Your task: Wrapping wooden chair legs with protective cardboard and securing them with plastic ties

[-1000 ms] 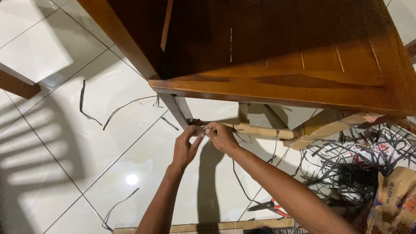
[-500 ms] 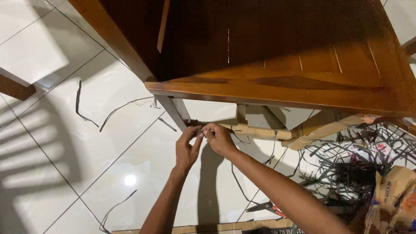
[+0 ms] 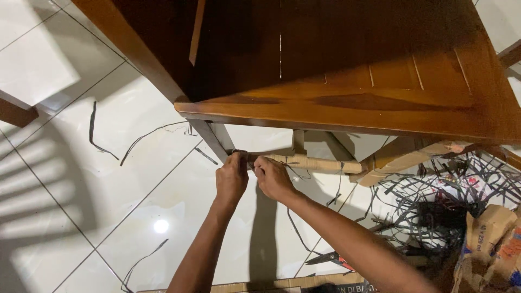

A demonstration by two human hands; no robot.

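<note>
A dark wooden chair seat (image 3: 347,81) fills the top of the head view. Under its front edge runs a rung wrapped in brown paper (image 3: 315,163), joined to a paper-wrapped leg (image 3: 214,138) at the left. My left hand (image 3: 232,179) is closed around the joint where rung meets leg. My right hand (image 3: 273,177) sits just right of it, fingers pinched on a thin dark strip (image 3: 290,165) lying against the rung. Both forearms reach up from the bottom edge.
Loose dark strips (image 3: 103,130) lie on the white floor tiles. A tangled heap of strips (image 3: 450,201) and crumpled brown paper (image 3: 488,239) lie at the right. Red-handled scissors (image 3: 331,258) rest on the floor. A flat cardboard edge (image 3: 271,285) runs along the bottom.
My left hand has gone from pinching with open fingers to a closed grip on the leg-rung joint. My right hand stayed against the rung. The view shifted slightly.
</note>
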